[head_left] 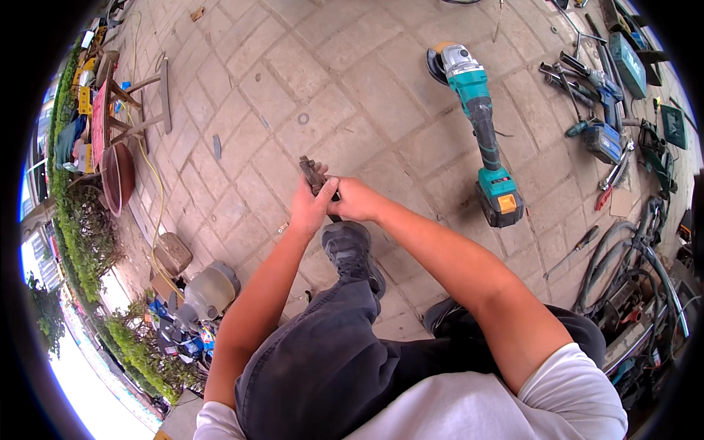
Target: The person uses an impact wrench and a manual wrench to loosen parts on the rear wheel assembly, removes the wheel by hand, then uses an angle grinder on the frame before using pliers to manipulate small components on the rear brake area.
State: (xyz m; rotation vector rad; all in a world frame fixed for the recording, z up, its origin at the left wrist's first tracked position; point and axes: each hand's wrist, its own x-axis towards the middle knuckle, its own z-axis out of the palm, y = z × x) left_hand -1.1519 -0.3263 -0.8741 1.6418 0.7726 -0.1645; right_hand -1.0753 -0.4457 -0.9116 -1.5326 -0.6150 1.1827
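Note:
Above my shoe [346, 246], both hands meet around a dark, rusty metal piece [311, 173] with a blocky far end. My left hand [306, 207] is closed round it, its thumb along the near side. My right hand [355, 199] is closed on the piece's nearer, black part, which shows below the fingers. Exactly what kind of tool or part it is cannot be made out, as the fingers cover its middle. A teal cordless angle grinder [481, 117] lies on the paving to the right, its disc pointing away and its battery toward me.
Brick paving [352, 95] spreads ahead. On the right lie a blue cordless drill [605, 95], red-handled pliers [603, 196], a screwdriver [576, 249] and coiled hoses [598, 264]. Leftward are a wooden stool [117, 110], a brown basin [117, 180] and a yellow cord [158, 191].

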